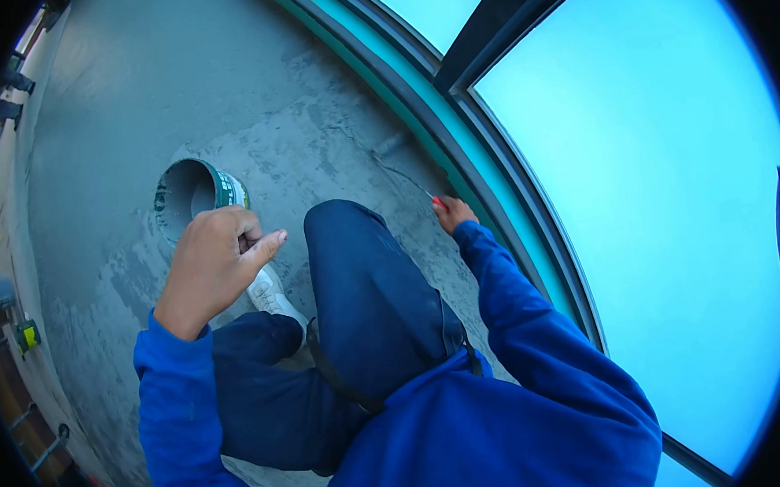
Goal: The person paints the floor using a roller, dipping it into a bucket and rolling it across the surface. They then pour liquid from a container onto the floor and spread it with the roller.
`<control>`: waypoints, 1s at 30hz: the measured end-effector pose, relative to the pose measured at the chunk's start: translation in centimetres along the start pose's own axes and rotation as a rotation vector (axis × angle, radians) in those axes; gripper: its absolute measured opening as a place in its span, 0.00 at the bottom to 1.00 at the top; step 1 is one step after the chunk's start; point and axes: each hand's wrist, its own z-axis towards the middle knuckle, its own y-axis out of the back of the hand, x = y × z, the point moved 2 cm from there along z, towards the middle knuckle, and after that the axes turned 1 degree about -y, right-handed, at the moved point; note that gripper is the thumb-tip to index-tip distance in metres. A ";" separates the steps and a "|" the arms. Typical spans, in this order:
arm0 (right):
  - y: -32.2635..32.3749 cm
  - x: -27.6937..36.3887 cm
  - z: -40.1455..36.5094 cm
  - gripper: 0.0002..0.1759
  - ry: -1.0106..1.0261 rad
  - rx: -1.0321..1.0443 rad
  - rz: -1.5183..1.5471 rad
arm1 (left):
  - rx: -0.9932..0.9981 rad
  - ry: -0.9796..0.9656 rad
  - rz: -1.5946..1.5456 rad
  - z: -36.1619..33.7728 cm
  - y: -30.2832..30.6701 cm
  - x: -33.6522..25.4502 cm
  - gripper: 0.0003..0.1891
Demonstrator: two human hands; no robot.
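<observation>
Across the grey floor [109,108], your right fingers [448,212] close round a red-handled thin metal tool [415,184], seemingly a trowel, centre-right; your left fingers [244,223] curl, contents hidden, near the green round bucket [221,189].

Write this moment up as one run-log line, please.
Right hand: grips red-handled tool, low beside window frame | Left hand: half-curled, nothing visibly held | Bucket: on floor, partly behind left hand

Site: apparently a building work area, part-finished. Bare grey floor [134,72], patchy with damp-looking smears; coated bucket [173,202] standing on it. Large dark-framed glass panels [632,143] line the floor's edge; a yellow-and-black tape measure [29,336] lies opposite.
</observation>
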 end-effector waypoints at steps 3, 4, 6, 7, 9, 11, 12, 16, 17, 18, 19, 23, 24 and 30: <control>0.9 -5.6 -7.4 0.21 -0.089 0.049 -0.033 | 0.013 -0.008 -0.008 0.5 -0.1 0.1 0.18; 1.1 -7.3 -9.6 0.21 -0.129 0.068 -0.062 | 0.020 -0.001 -0.017 0.6 0.0 0.1 0.18; 3.0 -7.7 -14.3 0.21 -0.135 0.016 -0.127 | 0.038 0.003 -0.022 0.9 0.0 0.1 0.18; 3.7 -8.0 -16.2 0.21 -0.147 0.008 -0.137 | 0.048 0.003 -0.019 1.0 -0.1 0.2 0.18; 4.4 -8.4 -18.5 0.21 -0.162 -0.003 -0.159 | 0.056 -0.005 -0.001 1.0 -0.2 0.3 0.18; 4.2 -8.2 -19.2 0.21 -0.198 0.037 -0.140 | 0.069 -0.024 0.026 0.8 -0.4 0.1 0.17; 4.1 -8.1 -19.2 0.21 -0.215 0.050 -0.131 | 0.068 -0.024 0.016 0.7 -0.5 -0.1 0.17; 0.9 -6.7 -13.9 0.21 -0.122 -0.012 -0.112 | 0.054 -0.019 -0.005 0.3 -0.3 -0.4 0.17; 0.5 -5.4 -11.6 0.21 -0.090 -0.015 -0.086 | 0.050 -0.014 -0.004 0.1 -0.3 -0.5 0.17; 0.2 -3.7 -9.1 0.21 -0.059 -0.020 -0.058 | 0.043 -0.008 -0.020 -0.1 -0.2 -0.5 0.17; 0.1 -1.8 -6.6 0.21 -0.042 -0.017 -0.067 | 0.035 -0.005 -0.035 -0.3 -0.3 -0.5 0.17; -0.3 6.7 4.2 0.21 -0.002 -0.038 -0.069 | -0.009 -0.014 -0.034 -1.1 -0.6 -0.1 0.17; 0.0 9.2 6.3 0.21 0.009 -0.034 -0.067 | -0.003 -0.004 -0.024 -1.2 -0.5 -0.5 0.17; 3.0 20.6 11.0 0.18 0.042 -0.067 -0.099 | -0.002 0.031 0.011 -2.5 -0.4 -0.5 0.17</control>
